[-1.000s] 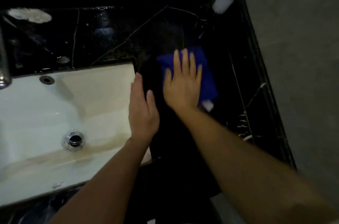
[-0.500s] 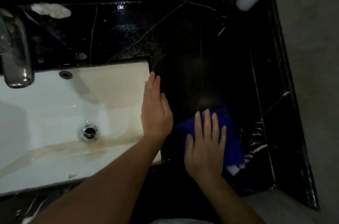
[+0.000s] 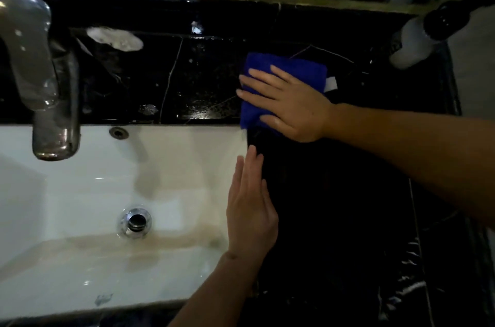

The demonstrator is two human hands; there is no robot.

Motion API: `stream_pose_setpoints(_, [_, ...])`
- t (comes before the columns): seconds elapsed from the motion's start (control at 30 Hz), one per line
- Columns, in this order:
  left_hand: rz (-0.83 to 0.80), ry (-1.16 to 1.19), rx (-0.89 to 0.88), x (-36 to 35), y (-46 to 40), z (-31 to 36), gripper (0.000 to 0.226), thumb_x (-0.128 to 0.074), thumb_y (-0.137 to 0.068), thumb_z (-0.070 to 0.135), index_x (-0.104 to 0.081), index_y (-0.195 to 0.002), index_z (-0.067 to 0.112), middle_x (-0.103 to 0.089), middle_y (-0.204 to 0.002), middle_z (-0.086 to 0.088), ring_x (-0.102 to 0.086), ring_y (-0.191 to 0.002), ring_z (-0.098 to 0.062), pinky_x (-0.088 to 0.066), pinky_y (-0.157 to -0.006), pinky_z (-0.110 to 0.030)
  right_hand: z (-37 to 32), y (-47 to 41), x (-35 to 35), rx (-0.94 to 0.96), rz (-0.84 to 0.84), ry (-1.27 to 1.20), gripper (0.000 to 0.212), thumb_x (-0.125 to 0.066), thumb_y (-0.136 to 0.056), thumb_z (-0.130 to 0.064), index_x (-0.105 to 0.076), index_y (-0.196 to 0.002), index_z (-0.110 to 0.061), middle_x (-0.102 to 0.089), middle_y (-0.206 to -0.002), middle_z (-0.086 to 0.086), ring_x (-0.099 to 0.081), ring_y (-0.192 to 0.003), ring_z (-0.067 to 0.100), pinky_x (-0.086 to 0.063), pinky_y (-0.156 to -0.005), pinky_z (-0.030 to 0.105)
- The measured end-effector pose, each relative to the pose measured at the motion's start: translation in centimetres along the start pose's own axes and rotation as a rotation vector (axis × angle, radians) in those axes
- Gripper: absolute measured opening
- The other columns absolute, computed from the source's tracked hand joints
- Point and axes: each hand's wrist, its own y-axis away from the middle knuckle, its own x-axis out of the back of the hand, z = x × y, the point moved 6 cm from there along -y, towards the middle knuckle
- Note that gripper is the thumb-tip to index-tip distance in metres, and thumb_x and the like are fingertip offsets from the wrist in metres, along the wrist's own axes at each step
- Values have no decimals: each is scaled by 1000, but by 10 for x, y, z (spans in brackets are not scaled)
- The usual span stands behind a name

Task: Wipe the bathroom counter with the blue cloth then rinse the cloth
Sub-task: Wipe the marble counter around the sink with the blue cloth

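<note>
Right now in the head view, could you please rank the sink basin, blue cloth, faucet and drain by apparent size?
1. Sink basin, by far the largest.
2. Faucet and blue cloth: look similar; the right hand hides part of the cloth, so unranked.
3. Drain, smallest.

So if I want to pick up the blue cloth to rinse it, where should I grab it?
Probably the far edge of the blue cloth, pinched from above. It lies flat on the black counter under the right hand, and that edge pokes out past the fingers, clear of the sink.
</note>
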Motion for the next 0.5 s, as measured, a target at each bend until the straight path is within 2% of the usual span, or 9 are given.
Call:
stream_pose_setpoints(0.1, [-5, -23, 12, -3, 0, 0, 45, -38, -106, 22, -43, -151, 20, -21, -163, 20, -20, -155, -15, -31, -122, -37, -2, -32, 12, 123, 20, 19, 60, -25, -106, -42, -15, -162, -24, -9, -170, 3, -4, -157, 25, -1, -127, 47])
stream_pose_setpoints(0.27, [57, -26, -78, -1, 3, 2, 44, -45, -102, 10, -49, -146, 12, -34, -163, 4, -28, -153, -18, -35, -120, -41, -9, -69, 27, 81, 56, -32, 57, -29, -107, -38, -16, -161, -28, -11, -170, -1, -5, -157, 22, 0, -126, 43])
stream_pose_setpoints(0.33, [47, -36, -37, -2, 2, 3, 44, -44, -104, 10, -47, -148, 14, -33, -164, 6, -26, -152, -14, -33, -121, -38, -12, -61, 27, -38, 74, -74, 57, -27, -106, -42, -17, -161, -30, -13, -170, -2, -8, -157, 20, -2, -126, 43])
stream_pose_setpoints(0.43, [30, -26, -36, 4, 4, 6, 48, -43, -105, 11, -42, -152, 16, -33, -163, 3, -19, -148, -1, -31, -122, -39, -9, -39, 21, -391, 165, -175, 58, -23, -105, -45, -19, -161, -29, -15, -169, -3, -10, -157, 19, -5, -126, 44])
stream_pose_setpoints(0.5, [-34, -51, -77, 17, 25, 9, 49, -42, -104, 12, -41, -153, 15, -34, -163, 0, -20, -150, -6, -30, -122, -45, -26, -6, 16, -600, 208, -203, 59, -23, -104, -45, -17, -161, -28, -15, -170, -3, -9, -156, 19, -4, -127, 44])
